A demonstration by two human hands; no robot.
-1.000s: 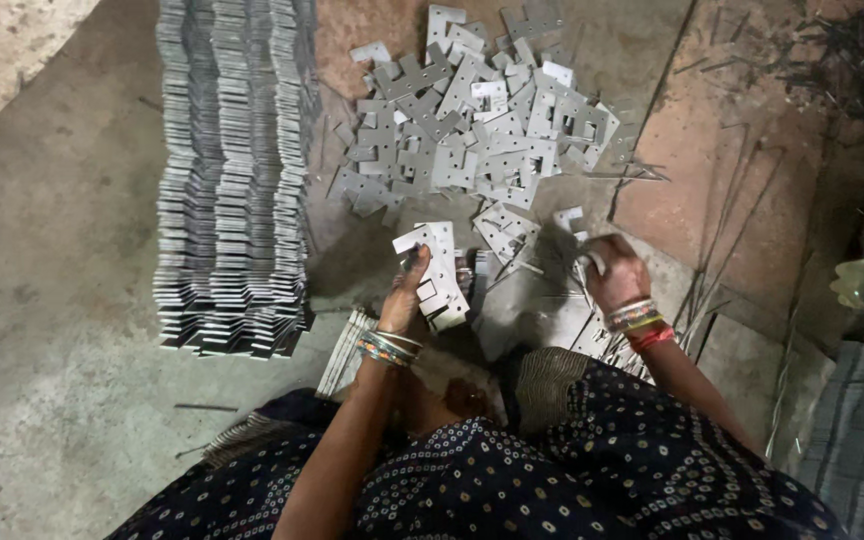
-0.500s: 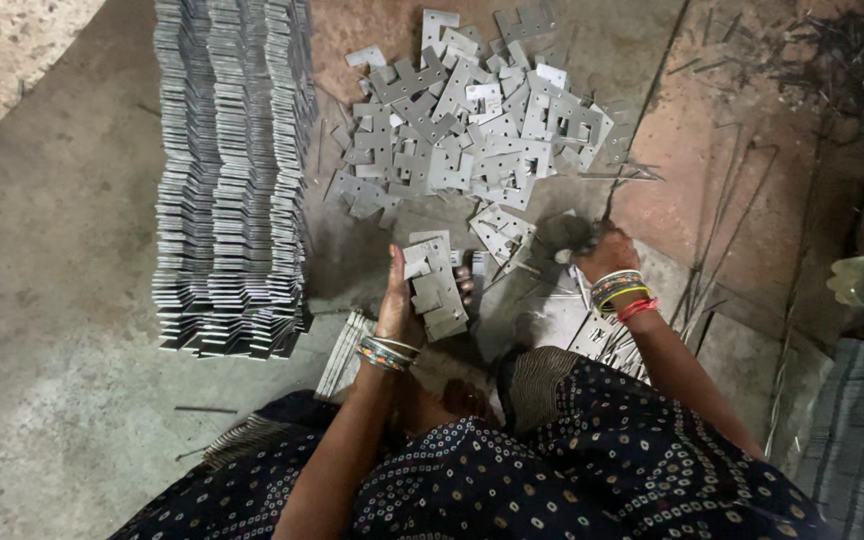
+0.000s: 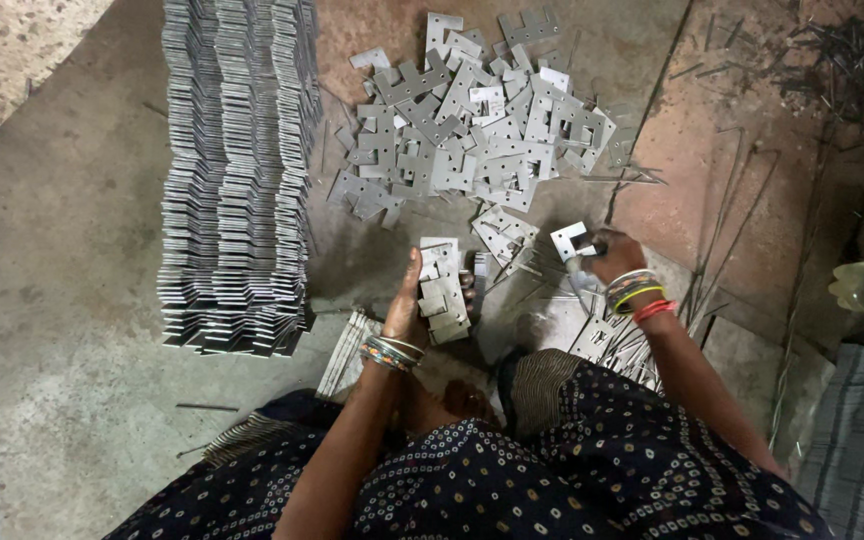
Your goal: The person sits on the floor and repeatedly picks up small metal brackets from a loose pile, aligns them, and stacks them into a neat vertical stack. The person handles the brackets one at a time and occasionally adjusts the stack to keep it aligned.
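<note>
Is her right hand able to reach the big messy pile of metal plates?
Probably yes. The right hand, already holding one plate, sits just below the loose pile, with only bare floor and thin wire bits between. Nothing blocks the way.

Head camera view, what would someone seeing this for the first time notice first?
Probably the long neat rows of stacked metal plates on the concrete floor at left, beside a loose heap of notched plates at top centre. Below the heap, the left hand holds a small stack of plates, and the right hand grips a single plate.
</note>
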